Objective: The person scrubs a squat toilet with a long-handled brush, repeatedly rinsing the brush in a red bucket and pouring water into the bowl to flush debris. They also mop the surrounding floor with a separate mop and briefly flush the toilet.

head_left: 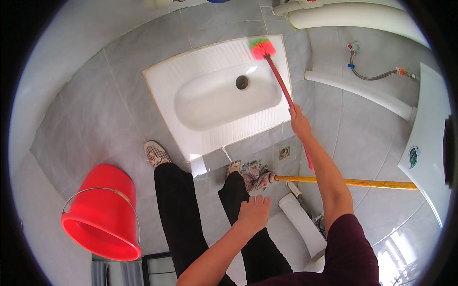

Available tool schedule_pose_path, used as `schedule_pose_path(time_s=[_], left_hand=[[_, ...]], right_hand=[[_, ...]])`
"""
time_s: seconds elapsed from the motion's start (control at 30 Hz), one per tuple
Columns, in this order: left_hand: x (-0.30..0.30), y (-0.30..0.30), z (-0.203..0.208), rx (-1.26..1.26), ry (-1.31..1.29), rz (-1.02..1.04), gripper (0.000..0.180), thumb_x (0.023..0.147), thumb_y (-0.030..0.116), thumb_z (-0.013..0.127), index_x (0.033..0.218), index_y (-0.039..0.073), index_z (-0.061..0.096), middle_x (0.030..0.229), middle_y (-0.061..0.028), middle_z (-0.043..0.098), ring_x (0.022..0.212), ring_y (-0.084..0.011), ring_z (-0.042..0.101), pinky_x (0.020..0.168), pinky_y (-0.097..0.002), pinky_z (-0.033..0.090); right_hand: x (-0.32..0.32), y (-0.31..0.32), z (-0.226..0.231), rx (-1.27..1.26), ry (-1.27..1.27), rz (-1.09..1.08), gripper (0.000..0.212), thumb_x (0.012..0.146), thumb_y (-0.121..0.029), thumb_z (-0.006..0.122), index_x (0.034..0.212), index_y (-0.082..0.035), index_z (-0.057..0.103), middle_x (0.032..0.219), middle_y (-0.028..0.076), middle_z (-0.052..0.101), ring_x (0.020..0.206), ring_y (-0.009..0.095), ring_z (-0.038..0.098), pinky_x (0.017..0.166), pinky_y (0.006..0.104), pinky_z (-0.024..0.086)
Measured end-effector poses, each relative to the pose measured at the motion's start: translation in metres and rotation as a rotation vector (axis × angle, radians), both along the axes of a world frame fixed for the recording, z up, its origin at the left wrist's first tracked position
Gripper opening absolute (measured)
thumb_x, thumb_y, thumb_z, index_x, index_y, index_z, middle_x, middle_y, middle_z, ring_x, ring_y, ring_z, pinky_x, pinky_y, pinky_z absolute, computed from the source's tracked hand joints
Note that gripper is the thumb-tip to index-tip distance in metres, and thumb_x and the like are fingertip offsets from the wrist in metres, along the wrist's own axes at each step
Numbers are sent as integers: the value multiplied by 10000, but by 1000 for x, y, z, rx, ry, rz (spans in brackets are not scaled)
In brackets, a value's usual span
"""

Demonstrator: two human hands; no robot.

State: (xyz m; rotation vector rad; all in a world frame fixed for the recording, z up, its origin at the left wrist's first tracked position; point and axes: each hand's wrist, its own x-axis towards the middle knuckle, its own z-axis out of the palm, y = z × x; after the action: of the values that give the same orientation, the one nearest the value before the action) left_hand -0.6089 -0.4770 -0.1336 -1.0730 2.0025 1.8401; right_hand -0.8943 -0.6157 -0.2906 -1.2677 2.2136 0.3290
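My right hand point(300, 123) is closed around the red handle of a toilet brush point(280, 81). Pink and green bristles on its head point(263, 49) lie over the far right corner of a white squat toilet point(224, 126), on or just above the ribbed rim. The handle's lower end sticks out past my wrist. My left hand point(254, 211) holds nothing; it is over my right knee, with its fingers slightly bent and a little apart.
A red bucket point(107, 205) with a wire handle stands at the left. Beside my right foot lies a mop point(260, 178), its yellow pole running right under my forearm. A floor drain point(284, 152), white pipes point(360, 90) and a flexible hose point(377, 76) are on the right.
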Motion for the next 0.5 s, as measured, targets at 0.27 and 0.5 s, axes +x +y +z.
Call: schedule_pose_path(time_s=[0.27,0.5], left_hand=[[2,-1,2,11,50,61,277,776,122,581,1041,53,534,980,-123,563,916,-294,578,678,-437,468],[7,-16,4,13,47,30,418,752,227,703,1084,53,519,1006,-128,558,958,-305,575,700,-428,504]], right_hand=[[24,-42,-7,-71,-264,-517,449,981,-477,309,1177,-103,462,647,119,516,415,208,479,352,331,414],[30,17,-7,-136,-106,-135,440,987,-470,289,1206,-124,451,956,278,628,901,488,593,757,531,461]])
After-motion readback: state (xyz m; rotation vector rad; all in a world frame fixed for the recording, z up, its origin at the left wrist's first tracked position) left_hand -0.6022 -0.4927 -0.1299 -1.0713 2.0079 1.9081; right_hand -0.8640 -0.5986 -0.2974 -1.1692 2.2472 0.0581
